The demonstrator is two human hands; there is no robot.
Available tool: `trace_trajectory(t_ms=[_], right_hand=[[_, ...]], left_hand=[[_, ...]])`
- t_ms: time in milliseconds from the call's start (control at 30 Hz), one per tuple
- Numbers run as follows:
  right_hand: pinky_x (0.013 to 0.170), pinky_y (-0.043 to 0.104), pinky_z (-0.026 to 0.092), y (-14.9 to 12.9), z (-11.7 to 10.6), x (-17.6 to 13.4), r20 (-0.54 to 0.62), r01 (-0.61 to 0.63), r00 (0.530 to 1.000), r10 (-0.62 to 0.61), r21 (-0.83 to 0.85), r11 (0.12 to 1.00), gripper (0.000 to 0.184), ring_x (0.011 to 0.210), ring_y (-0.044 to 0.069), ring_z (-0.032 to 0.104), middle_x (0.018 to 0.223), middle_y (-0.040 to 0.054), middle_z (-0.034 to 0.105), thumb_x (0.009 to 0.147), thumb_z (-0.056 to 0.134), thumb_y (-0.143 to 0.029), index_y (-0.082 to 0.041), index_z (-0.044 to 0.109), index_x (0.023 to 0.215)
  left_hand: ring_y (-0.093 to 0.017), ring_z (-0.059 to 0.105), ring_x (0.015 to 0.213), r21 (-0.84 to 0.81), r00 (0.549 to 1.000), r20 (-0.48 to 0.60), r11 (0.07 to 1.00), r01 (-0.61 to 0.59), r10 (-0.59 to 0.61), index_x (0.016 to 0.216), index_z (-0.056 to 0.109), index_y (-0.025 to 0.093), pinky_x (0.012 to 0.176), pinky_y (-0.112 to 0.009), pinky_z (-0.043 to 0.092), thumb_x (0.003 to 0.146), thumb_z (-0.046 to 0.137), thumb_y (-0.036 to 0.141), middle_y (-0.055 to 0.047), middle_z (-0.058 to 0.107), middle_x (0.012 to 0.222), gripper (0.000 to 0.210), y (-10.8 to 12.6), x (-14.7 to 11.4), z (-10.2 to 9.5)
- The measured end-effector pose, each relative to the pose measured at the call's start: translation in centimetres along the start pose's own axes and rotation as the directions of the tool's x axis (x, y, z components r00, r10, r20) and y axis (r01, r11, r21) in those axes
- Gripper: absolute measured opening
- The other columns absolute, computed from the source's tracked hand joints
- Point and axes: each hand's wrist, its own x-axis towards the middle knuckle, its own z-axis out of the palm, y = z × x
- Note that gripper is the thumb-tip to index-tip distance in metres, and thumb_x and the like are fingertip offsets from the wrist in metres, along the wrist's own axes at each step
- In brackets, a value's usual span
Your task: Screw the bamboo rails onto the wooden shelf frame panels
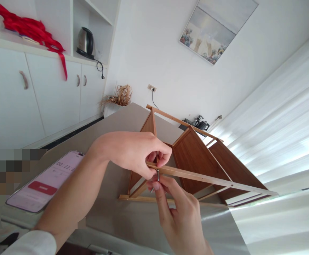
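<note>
A wooden shelf frame (196,175) with brown panels (196,156) lies on its side on the table. My left hand (133,152) is closed around the near end of its upper rail, thumb and fingers on either side of the wood. Just below, my right hand (179,205) pinches a small bent metal hex key (158,174) between thumb and fingers. One end of the key meets the rail close to my left thumb; its other end pokes out beside my right fingertips. Whether a screw sits under the key is hidden.
On the grey table (112,120), a phone (45,184) showing a timer lies left of my left forearm. Dried plants (122,95) in a white pot stand beyond the table. White cabinets (56,92) with a kettle (85,42) are at left, a curtain (276,117) at right.
</note>
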Motion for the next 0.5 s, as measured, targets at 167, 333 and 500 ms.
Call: trace_trajectory(t_ms=[167, 333, 500], right_hand=[[0.063, 0.02, 0.049, 0.1, 0.4, -0.5, -0.055, 0.119, 0.991, -0.121, -0.038, 0.992, 0.01, 0.063, 0.01, 0.064, 0.078, -0.0008, 0.069, 0.098, 0.056, -0.014, -0.02, 0.063, 0.101], [0.062, 0.024, 0.047, 0.4, 0.0, -0.4, -0.054, 0.198, 0.977, -0.204, -0.092, 0.976, 0.016, 0.064, 0.011, 0.058, 0.076, 0.0002, 0.065, 0.095, 0.059, -0.009, -0.018, 0.063, 0.108], [0.066, 0.025, 0.05, 1.1, -1.0, 0.0, -0.038, 0.211, 0.975, -0.22, -0.158, 0.965, 0.026, 0.075, 0.013, 0.06, 0.085, 0.0052, 0.064, 0.094, 0.058, -0.006, -0.017, 0.066, 0.117]], left_hand=[[-0.011, 0.05, 0.067, 0.024, 1.0, -0.006, 1.0, 0.004, -0.004, 0.079, 0.055, 0.023, 0.061, -0.024, 0.034, 0.073, 0.066, 0.019, 0.006, 0.058, 0.075, 0.013, 0.1, 0.0, 0.0], [-0.011, 0.052, 0.069, 0.027, 1.0, 0.004, 1.0, 0.001, -0.002, 0.081, 0.055, 0.023, 0.063, -0.024, 0.035, 0.075, 0.065, 0.02, 0.005, 0.06, 0.077, 0.012, 0.0, 0.1, -0.1], [-0.011, 0.052, 0.069, 0.023, 1.0, -0.006, 1.0, 0.009, -0.009, 0.081, 0.055, 0.023, 0.063, -0.024, 0.036, 0.073, 0.064, 0.018, 0.005, 0.059, 0.076, 0.012, -0.2, 0.1, 0.1]])
